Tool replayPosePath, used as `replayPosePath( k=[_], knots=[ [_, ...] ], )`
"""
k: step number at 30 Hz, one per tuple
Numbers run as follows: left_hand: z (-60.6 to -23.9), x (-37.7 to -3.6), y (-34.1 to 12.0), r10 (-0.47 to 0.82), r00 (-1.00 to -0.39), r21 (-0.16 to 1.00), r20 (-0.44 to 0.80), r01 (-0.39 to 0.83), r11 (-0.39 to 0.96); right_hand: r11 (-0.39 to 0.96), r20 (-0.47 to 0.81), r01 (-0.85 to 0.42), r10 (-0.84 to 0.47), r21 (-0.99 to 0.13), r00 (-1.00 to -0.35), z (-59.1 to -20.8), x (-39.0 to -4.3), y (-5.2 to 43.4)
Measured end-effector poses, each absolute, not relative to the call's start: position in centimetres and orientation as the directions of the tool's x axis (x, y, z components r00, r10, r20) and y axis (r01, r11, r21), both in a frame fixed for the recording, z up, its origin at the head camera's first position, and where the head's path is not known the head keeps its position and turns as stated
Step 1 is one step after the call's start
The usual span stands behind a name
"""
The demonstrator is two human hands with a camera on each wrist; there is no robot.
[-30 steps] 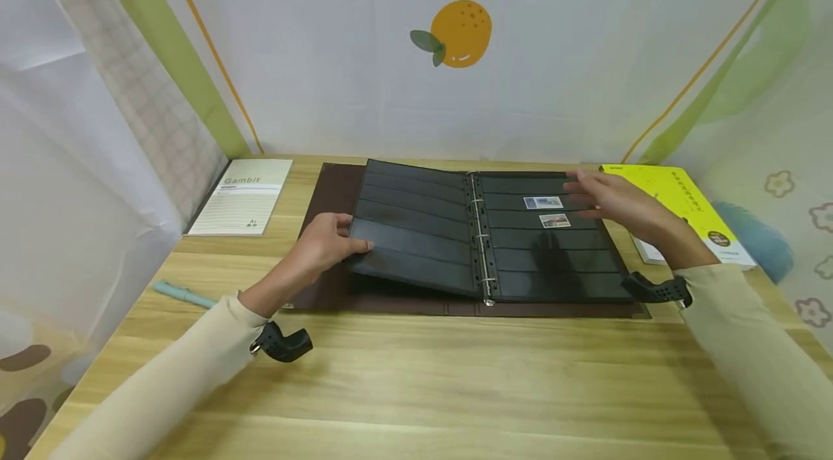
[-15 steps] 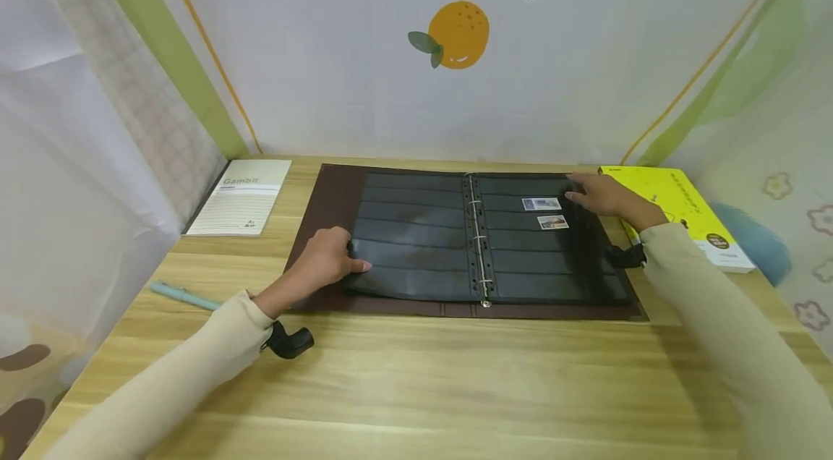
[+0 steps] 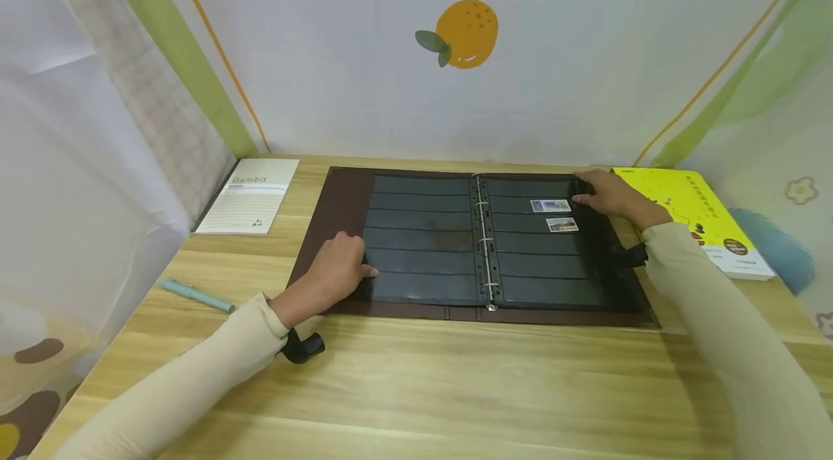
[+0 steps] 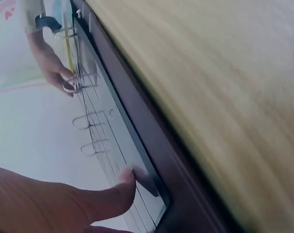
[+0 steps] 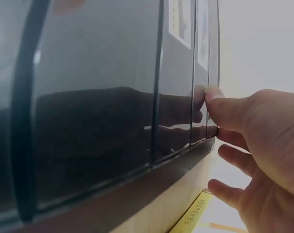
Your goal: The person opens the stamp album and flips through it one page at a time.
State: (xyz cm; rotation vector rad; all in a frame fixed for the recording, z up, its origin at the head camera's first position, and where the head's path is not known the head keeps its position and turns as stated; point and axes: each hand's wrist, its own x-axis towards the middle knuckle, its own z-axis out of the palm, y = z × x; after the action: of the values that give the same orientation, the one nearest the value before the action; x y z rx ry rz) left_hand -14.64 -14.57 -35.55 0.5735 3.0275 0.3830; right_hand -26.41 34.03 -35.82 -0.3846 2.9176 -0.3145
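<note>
A brown ring binder (image 3: 338, 199) lies open flat on the wooden table (image 3: 455, 388). Its black pocket pages are spread on both sides of the metal rings (image 3: 484, 243). My left hand (image 3: 338, 265) rests at the outer edge of the left page (image 3: 423, 228), and its thumb (image 4: 112, 194) presses down on the page surface (image 4: 105, 141). At the top outer corner of the right page (image 3: 547, 265), my right hand (image 3: 608, 194) pinches the page edge between thumb (image 5: 224, 107) and fingers. Two small stamps (image 3: 550, 205) sit in the upper pockets just left of that hand.
A notepad marked Gambit (image 3: 250, 196) lies at the back left. A pale blue pen (image 3: 195, 295) lies left of my left arm. A yellow book (image 3: 696, 210) sits right of the binder. Printed curtains close in the back and sides.
The left page, held raised a second ago, has come down flat under my left hand. My right hand moved from above the stamps to the right page's top outer corner.
</note>
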Motion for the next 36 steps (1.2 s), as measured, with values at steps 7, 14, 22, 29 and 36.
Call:
replayPosePath(
  k=[7,14,22,29,36],
  knots=[
    [-35.9,-14.6,-13.0,0.639,-0.766,0.078,0.07,0.642,0.762,0.944,-0.088,-0.235,-0.261,-0.233,-0.961,-35.7,-26.4,34.7],
    [-36.5,-15.3,-11.5,0.805,-0.549,0.144,-0.223,0.798,0.585,0.946,-0.013,-0.213,-0.223,-0.246,-0.975,-36.2,-26.2,34.8],
    [-37.1,-15.3,-11.1,0.784,-0.537,0.12,-0.311,0.797,0.592,0.947,0.059,-0.229,-0.221,-0.225,-0.973,-35.9,-25.7,34.6],
    [-37.4,-15.1,-11.6,0.783,-0.54,0.142,-0.308,0.788,0.599,0.931,0.15,-0.252,-0.218,-0.265,-0.964,-36.1,-25.7,34.1],
    [-37.7,-15.1,-11.8,0.784,-0.543,0.158,-0.299,0.783,0.602,0.816,0.188,-0.138,-0.036,-0.561,-0.981,-36.0,-25.2,34.1]
  ],
)
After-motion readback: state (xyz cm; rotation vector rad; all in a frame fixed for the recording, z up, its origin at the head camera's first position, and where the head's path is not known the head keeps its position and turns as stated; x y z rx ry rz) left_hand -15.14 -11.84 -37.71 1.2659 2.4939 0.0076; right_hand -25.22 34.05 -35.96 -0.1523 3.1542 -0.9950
